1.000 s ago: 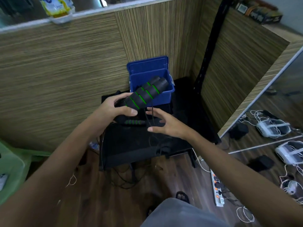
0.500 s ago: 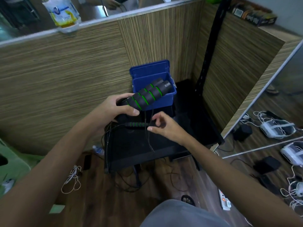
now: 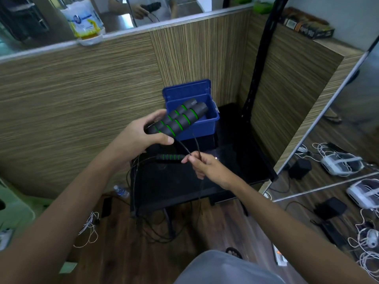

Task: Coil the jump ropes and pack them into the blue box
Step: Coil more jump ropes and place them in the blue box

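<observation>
My left hand [image 3: 141, 134] grips two black foam jump rope handles [image 3: 180, 119] with green rings, held side by side and pointing up right over the blue box [image 3: 205, 128]. The box stands open at the back of a low black table [image 3: 184, 185], its lid upright against the wall. Two thin black cord strands [image 3: 194, 144] run down from the handles to my right hand [image 3: 205, 167], which pinches them between thumb and fingertips. A second jump rope handle [image 3: 169, 157] lies on the table just left of my right hand, its cord trailing off the left edge.
Wood-grain panels wall in the table at the back and right. Loose black cables [image 3: 155, 228] hang under the table onto the wooden floor. A water bottle [image 3: 122, 191] lies by the table's left leg. White devices with cords [image 3: 340, 162] lie on the floor at right.
My right hand went from open below the handles to pinching the two cord strands. The left hand with the handles stayed over the box.
</observation>
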